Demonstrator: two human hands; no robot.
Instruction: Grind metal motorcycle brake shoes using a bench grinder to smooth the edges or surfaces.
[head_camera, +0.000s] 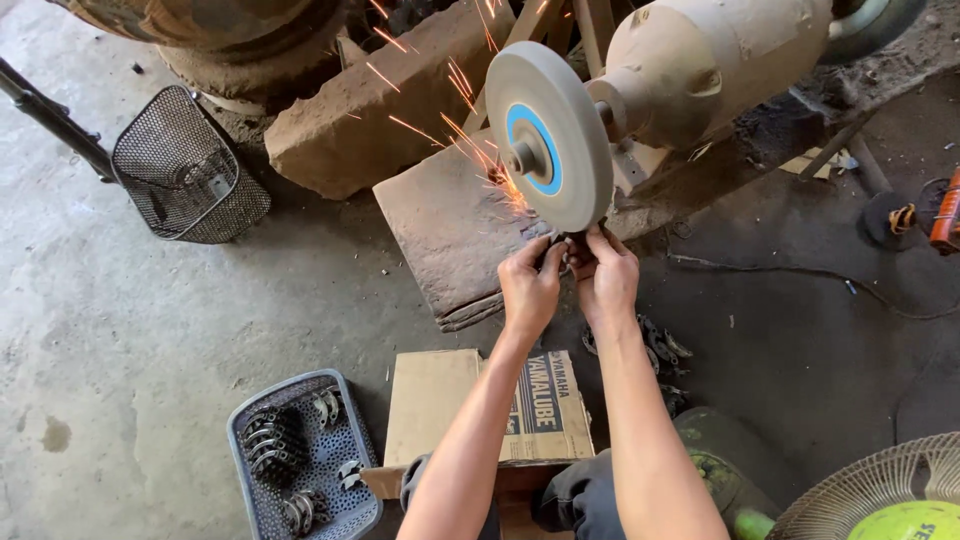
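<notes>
hands meet just under the rim of a grey grinding wheel (545, 135), both raised from bare forearms that come up from the bottom of the view. the left hand (530, 285) is curled, fingers folded in and thumb toward the other hand, pinching a small dark metal piece (563, 243) from its left side. the right hand (607, 278) mirrors it, fingers bent tight and fingertips (592, 236) pressed on the same piece from the right. neither palm is open; both are closed in a firm pinch on the piece, which is mostly hidden between the fingers, so its shape cannot be told. the piece sits at the fingertips, touching the lower edge of the wheel, and orange sparks (470, 140) fly up and to the left of the hands.

above and to the right of the hands is the dusty motor housing (705, 65) that carries the wheel. just past the left hand a worn flat slab (445, 225) lies under the sparks. below the wrists, near the person's knees, sits a cardboard box (470, 405). further left of the left forearm, on the concrete floor (120, 330), a grey plastic basket (300, 460) holds more metal parts, and well apart, up left, a wire mesh basket (185, 170) lies tipped. low to the right of the right forearm a fan grille (885, 495) shows.
</notes>
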